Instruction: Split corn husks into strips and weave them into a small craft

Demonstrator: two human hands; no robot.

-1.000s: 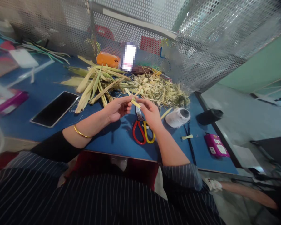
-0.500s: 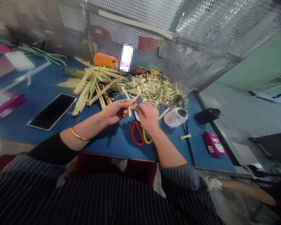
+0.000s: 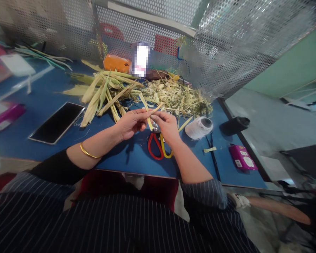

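Pale yellow corn husk strips [image 3: 144, 102] cross each other between my two hands over the blue table. My left hand [image 3: 133, 123] pinches them near the crossing, thumb and fingers pressed together. From the other side, my right hand [image 3: 168, 127] closes its thumb and forefinger at the same strips; its fingertips are partly hidden. Beneath the hands lie scissors [image 3: 155, 149] with one red and one yellow handle, their blades mostly covered. A heap of husk scraps [image 3: 177, 96] is just beyond, and longer dried corn husks [image 3: 97, 95] lie to its left.
A white thread cone [image 3: 197, 128], a black cone-shaped thing [image 3: 234, 125] and a purple packet [image 3: 242, 157] stand at the right. On the left are a dark-screened phone [image 3: 58, 123] and another purple packet [image 3: 7, 117]. A perforated metal screen [image 3: 147, 21] borders the back. Someone's leg [image 3: 276, 209] shows lower right.
My right hand has come a little closer to my left, its fingers now at the crossed strips. The whole view has shifted slightly.
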